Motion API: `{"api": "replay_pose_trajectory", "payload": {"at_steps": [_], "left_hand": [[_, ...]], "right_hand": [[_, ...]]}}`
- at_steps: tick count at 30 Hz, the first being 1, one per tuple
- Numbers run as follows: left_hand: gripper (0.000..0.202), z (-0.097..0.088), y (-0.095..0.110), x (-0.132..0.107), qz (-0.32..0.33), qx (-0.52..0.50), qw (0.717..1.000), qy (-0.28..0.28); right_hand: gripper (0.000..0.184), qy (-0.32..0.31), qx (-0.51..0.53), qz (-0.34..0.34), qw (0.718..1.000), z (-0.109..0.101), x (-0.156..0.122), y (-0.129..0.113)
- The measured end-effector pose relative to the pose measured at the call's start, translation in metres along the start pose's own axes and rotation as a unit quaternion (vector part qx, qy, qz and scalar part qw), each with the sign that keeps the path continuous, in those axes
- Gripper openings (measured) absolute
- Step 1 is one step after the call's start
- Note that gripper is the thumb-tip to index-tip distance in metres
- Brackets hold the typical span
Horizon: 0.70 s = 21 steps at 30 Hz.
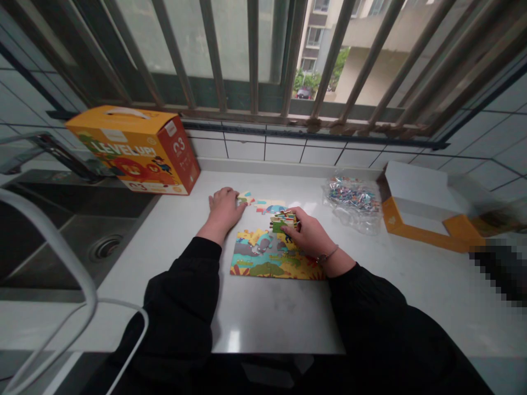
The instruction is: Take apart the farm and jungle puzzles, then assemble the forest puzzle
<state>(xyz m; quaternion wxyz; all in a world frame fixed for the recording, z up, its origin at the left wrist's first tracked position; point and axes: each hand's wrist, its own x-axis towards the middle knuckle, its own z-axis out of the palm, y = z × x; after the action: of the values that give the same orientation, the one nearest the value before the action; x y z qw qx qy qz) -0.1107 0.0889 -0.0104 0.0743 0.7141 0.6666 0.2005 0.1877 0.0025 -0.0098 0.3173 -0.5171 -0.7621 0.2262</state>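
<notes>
A partly assembled jigsaw puzzle (251,263) with animals on a teal and yellow ground lies flat on the white counter. Above its upper part, my right hand (310,236) grips a small stack of puzzle pieces (280,224) between thumb and fingers. My left hand (224,211) rests on the counter beyond the puzzle's upper left corner, its thumb and fingertips closed about the left edge of a puzzle piece (246,196). More loose pieces (269,207) lie between the two hands. Part of the puzzle's right side is hidden under my right hand.
An orange box (135,153) stands at the back left beside the sink (82,236). At right lie a clear plastic bag of puzzle pieces (354,200) and an opened white-and-orange carton (420,203). A white tube (78,263) curves across the left foreground. Window bars (253,60) rise behind the counter.
</notes>
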Motion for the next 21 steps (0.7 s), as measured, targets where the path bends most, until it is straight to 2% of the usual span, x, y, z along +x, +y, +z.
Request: {"api": "replay_pose_trajectory", "payload": {"at_steps": [2,7,12,15,18,21], "left_hand": [[0.038,-0.0003,0.0011,0.0002,0.007,-0.010,1.000,0.000],[0.059,0.0020,0.0032,-0.0004,-0.004,-0.016,1.000,-0.002],[0.043,0.0016,0.0041,-0.0016,-0.003,-0.030,0.999,-0.013],[0.042,-0.0006,0.0021,-0.0010,-0.016,-0.055,0.998,0.001],[0.046,-0.0027,-0.0007,0.0002,-0.021,-0.100,0.995,0.017],[0.036,-0.0044,0.0009,-0.0020,0.005,-0.167,0.986,0.013]], "right_hand": [[0.035,-0.002,0.003,-0.004,1.000,-0.0005,0.0003,0.0001],[0.036,-0.006,0.008,-0.006,1.000,-0.0007,0.0010,0.0002],[0.035,-0.001,0.006,-0.008,1.000,0.0002,0.0008,0.0008],[0.036,-0.001,0.006,-0.006,1.000,0.0002,0.0007,0.0010],[0.036,-0.001,0.007,-0.008,1.000,-0.0002,0.0008,0.0008],[0.034,0.003,0.007,-0.015,1.000,-0.0007,0.0009,0.0004]]}}
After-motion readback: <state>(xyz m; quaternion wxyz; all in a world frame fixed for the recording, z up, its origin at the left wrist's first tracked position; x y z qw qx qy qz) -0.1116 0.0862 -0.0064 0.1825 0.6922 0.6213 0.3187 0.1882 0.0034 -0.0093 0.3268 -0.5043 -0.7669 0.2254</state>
